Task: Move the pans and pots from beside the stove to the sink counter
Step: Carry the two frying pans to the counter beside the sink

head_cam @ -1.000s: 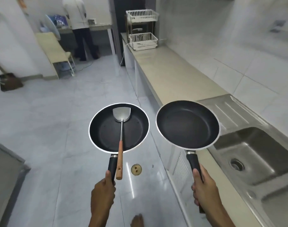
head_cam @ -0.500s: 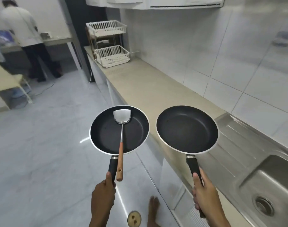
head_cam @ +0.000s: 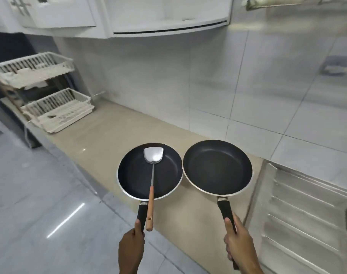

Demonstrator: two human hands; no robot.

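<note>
Two frying pans held level above the beige desk (head_cam: 117, 135), one per hand. Left hand (head_cam: 131, 247) clenched round the black handle of the left pan (head_cam: 137, 175), thumb along the top; right hand (head_cam: 240, 242) clenched the same way on the handle of the right pan (head_cam: 218, 167). A spatula (head_cam: 152, 175) lying loose in the left pan, metal blade on the far side of the base, wooden grip overhanging the near rim just beside the pan's handle. Pan rims almost touching in the middle.

Probably the moment to set both down. Best kept flat on the way down, the left one above all, since any tilt toward the body could slide the spatula out over the rim. Worth spreading the two apart first, to avoid a knock of rim on rim. Bare desk lies ahead, between the dish rack (head_cam: 56, 111) at the far left and the ribbed steel drainboard (head_cam: 307, 214) at the right. Bases down fully before loosening either grip, handles pointing off the front edge as little as possible.
</note>
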